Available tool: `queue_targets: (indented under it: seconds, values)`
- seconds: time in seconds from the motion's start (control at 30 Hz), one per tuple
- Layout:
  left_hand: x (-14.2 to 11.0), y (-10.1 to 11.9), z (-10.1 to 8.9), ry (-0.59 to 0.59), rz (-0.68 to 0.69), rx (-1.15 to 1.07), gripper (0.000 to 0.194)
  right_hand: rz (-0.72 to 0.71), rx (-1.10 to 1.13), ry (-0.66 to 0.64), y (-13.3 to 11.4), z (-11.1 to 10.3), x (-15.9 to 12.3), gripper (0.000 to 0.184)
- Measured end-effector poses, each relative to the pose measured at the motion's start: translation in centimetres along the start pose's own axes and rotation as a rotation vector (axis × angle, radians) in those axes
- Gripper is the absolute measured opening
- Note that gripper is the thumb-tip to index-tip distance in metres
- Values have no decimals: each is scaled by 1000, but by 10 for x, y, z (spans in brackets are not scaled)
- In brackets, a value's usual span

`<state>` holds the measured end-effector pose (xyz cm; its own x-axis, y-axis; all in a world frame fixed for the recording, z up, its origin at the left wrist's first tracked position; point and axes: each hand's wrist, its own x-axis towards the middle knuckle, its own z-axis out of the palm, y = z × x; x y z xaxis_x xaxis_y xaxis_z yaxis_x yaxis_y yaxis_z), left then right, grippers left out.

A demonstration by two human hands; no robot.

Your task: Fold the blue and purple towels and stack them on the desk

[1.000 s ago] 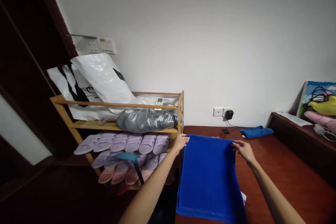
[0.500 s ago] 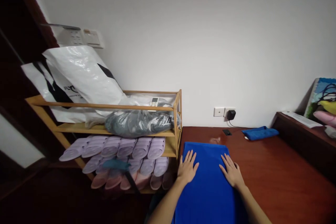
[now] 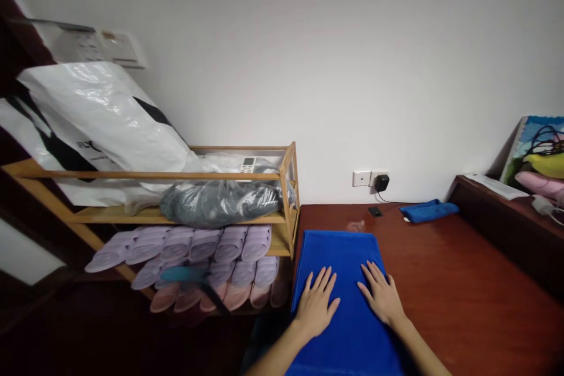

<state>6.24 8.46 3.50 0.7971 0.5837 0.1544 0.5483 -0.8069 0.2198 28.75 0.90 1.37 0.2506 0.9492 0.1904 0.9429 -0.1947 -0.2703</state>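
A bright blue folded cloth [image 3: 339, 252] lies flat and long on the reddish-brown wooden desk [image 3: 467, 288], its near end running out of view at the bottom. My left hand [image 3: 318, 302] rests palm down on the cloth's left half, fingers spread. On its right side lies my right hand [image 3: 381, 294], also palm down with fingers apart, near the cloth's right edge. Neither hand grips anything. The cloth looks smooth, with layered edges showing along its left side.
Left of the desk stands a wooden shoe rack [image 3: 288, 205] with rows of slippers [image 3: 231, 244], a white plastic bag [image 3: 97, 111] and a remote control [image 3: 247, 165]. A smaller blue cloth [image 3: 428, 211] lies at the back. A black plug adapter [image 3: 382, 182] sits in the wall socket.
Both hands have slid back along the blue cloth toward me, leaving more of its far end uncovered. The camera view has shifted slightly.
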Motion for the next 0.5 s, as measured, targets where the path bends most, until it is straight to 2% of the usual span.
queue_targets:
  seconds: [0.07, 0.13, 0.2, 0.27, 0.4, 0.5]
  values:
    - [1, 10, 2, 3, -28, 4, 53, 22, -6, 39, -8, -4, 9, 60]
    - [-1, 22, 4, 9, 11, -15, 51, -14, 1, 43, -16, -4, 21, 58]
    - [-8, 33, 4, 16, 82, -60, 51, -57, 7, -16, -22, -1, 30, 57]
    - [-20, 40, 2, 5, 138, -99, 56, -19, -18, -88, -22, 3, 38, 58]
    - [-46, 40, -4, -51, 211, -78, 75, 145, -80, -117, -15, -4, 50, 60]
    - [-59, 32, 3, -40, 255, 1, 82, 103, -75, -120, -17, -16, 38, 58]
